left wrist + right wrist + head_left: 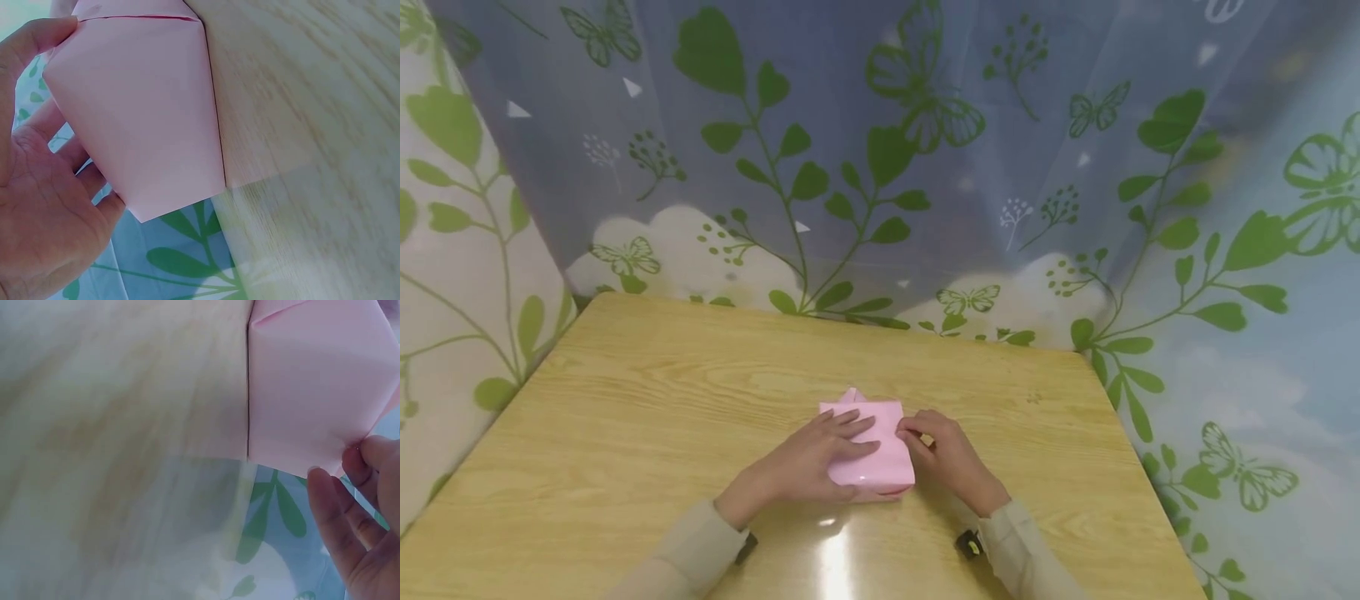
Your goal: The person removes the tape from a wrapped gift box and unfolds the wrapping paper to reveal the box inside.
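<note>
A box-shaped package wrapped in pink paper (883, 454) sits on the table, a small folded peak of paper sticking up behind it. Across its top left my left hand (820, 458) rests with the fingers spread and fairly straight. In the left wrist view the left thumb (44, 37) touches the end of a folded seam. At the package's right side my right hand (951, 454) pinches the pink paper between thumb and index finger. The right wrist view shows small creases in the paper (312, 406) by this pinch, with the other right fingers (337, 525) loosely extended below.
The wood-grain table (700, 375) reaches back to a curtain (820, 125) printed with leaves and butterflies, which also hangs at both sides. Dark straps with small devices (970, 543) show at the wrists. A bright reflection lies on the tabletop before the package.
</note>
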### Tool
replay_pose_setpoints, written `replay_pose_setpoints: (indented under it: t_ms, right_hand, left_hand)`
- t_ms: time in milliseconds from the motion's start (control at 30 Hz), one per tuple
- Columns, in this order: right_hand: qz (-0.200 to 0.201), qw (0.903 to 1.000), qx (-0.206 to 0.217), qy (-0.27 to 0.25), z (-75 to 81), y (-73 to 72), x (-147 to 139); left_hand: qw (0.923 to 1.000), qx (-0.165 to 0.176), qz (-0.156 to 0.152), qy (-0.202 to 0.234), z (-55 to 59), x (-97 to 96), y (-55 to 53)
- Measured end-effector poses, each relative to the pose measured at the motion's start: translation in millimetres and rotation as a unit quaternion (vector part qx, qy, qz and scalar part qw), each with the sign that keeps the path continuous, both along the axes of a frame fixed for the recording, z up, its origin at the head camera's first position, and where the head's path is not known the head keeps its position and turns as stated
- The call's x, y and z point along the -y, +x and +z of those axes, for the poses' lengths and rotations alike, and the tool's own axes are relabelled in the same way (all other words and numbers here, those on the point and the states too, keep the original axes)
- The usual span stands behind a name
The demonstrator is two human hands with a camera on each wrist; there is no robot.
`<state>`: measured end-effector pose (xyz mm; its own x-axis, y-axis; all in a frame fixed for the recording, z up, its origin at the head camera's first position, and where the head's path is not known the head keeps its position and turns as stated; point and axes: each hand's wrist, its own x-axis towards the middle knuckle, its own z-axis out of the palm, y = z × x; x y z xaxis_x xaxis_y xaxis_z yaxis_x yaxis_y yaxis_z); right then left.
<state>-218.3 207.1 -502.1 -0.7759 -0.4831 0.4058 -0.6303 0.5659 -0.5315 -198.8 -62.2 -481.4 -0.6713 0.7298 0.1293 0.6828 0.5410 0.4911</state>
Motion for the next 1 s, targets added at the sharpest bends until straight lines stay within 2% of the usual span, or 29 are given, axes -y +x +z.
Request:
replay_pose_setpoints:
  t_ms: [100, 400, 567, 833, 1000]
  right_hand:
    - [-0.001, 1.0000, -0.003, -0.005, -1.6, 1.2, -0.7]
    - [-0.031, 0.9986, 0.042, -0.006, -0.9, 2.8, -1.4]
    - [-0.032, 0.9989, 0.034, 0.008, -0.3, 1.6, 0.9]
    - [-0.024, 0.9997, -0.005, 0.008, -1.5, 0.6, -1.0]
    - [-0.021, 0.9997, 0.008, -0.006, -2.3, 1.7, -2.6]
  left_hand:
    - [1.0000, 0.000, -0.004, 0.004, -0.3, -0.7, 0.5]
    - [1.0000, -0.002, 0.001, 0.000, -1.7, -0.6, 0.5]
    - [1.0000, 0.005, 0.002, 0.004, -0.5, 0.2, 1.0]
    - [1.0000, 0.005, 0.001, 0.008, -2.2, -1.4, -0.9]
    - [0.9999, 0.009, 0.003, 0.005, -3.3, -1.1, -1.0]
